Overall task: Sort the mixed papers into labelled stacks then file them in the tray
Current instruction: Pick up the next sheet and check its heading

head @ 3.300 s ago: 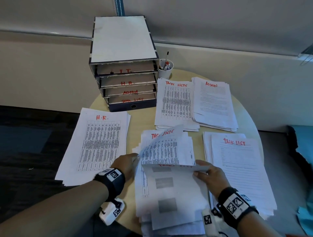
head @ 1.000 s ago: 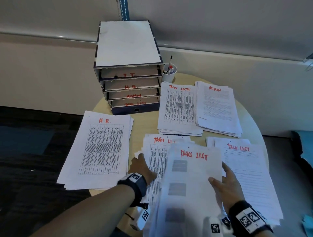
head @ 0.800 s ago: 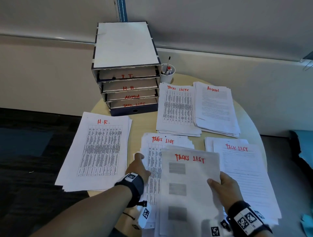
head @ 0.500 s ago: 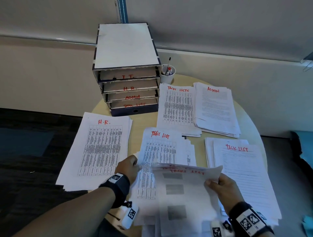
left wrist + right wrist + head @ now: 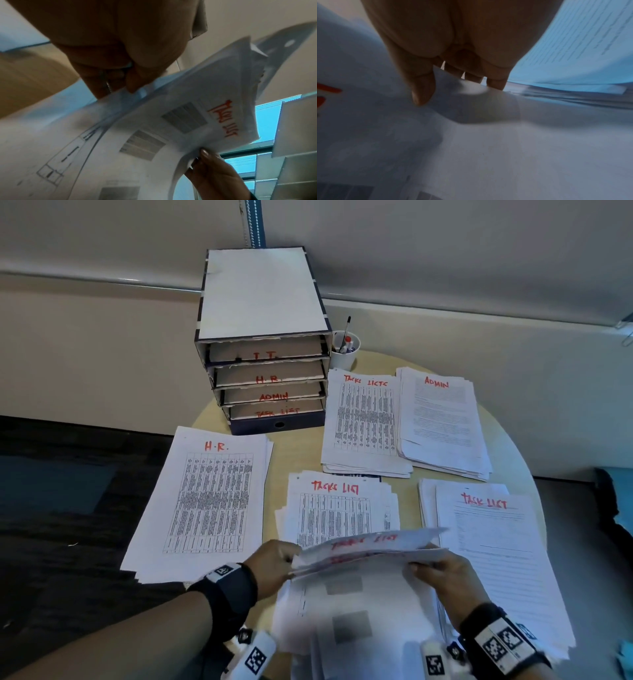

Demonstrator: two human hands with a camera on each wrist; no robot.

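A loose bundle of sheets marked TASK LIST [image 5: 368, 546] [image 5: 197, 115] [image 5: 471, 121] is lifted and bent over the front pile. My left hand [image 5: 274, 559] [image 5: 120, 75] pinches its left edge. My right hand [image 5: 445, 573] [image 5: 211, 166] [image 5: 457, 75] grips its right edge, thumb on top. Under it lies a TASK LIST pile with a table [image 5: 337, 508]. The labelled filing tray [image 5: 267, 378] stands at the back with slots marked I.T., H.R., ADMIN and TASK LIST.
On the round table [image 5: 298, 453] lie an H.R. stack [image 5: 209, 501] at left, a TASK LISTS stack [image 5: 364, 422] and an ADMIN stack [image 5: 442, 419] at the back, and a TASK LIST stack [image 5: 493, 553] at right. A white pen cup [image 5: 346, 349] stands beside the tray.
The top TASK LIST sheets, flat a second ago, have been lifted and curled back towards me by both hands, uncovering the table sheet beneath. My left hand moved from the pile to the bundle's edge.
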